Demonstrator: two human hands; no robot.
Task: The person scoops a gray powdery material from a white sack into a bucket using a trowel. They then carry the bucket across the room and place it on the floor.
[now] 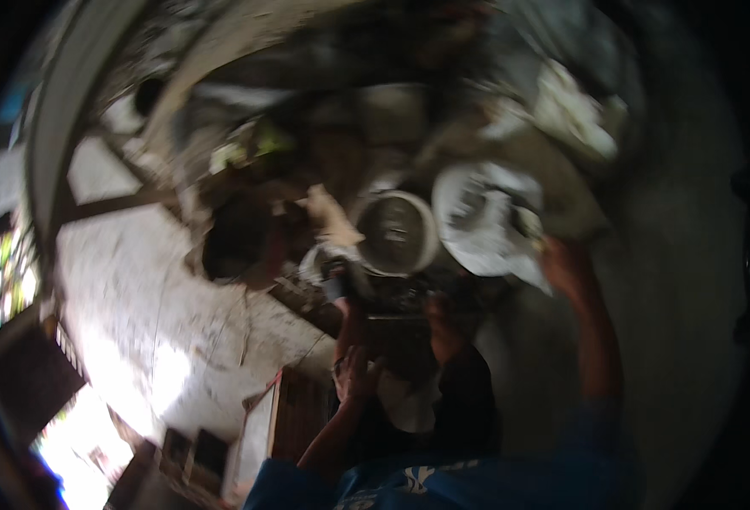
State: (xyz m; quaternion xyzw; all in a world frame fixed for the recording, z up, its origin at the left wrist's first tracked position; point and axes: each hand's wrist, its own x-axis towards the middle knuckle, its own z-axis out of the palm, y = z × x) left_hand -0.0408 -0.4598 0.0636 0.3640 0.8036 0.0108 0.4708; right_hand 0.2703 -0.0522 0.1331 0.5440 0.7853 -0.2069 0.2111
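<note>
My right hand (564, 262) is closed at the right edge of a crumpled white plastic bag (485, 251). The bag has a round, open mouth with grey, dark patches inside; motion blur hides what they are. My left hand (358, 374) rests over my left lower leg with its fingers stretched out, holding nothing. Just left of the bag stands a round bucket (426, 246) with a pale rim and a dark inside that has a few light glints. Both of my feet are in front of the bucket.
Torn brown cardboard (331, 219) leans by the bucket's left side. A dark opening with ragged edges lies farther left. Pale sacks (570, 110) are heaped at the back right. A wooden box (294, 416) stands beside my left arm, on a stained light floor (137, 289).
</note>
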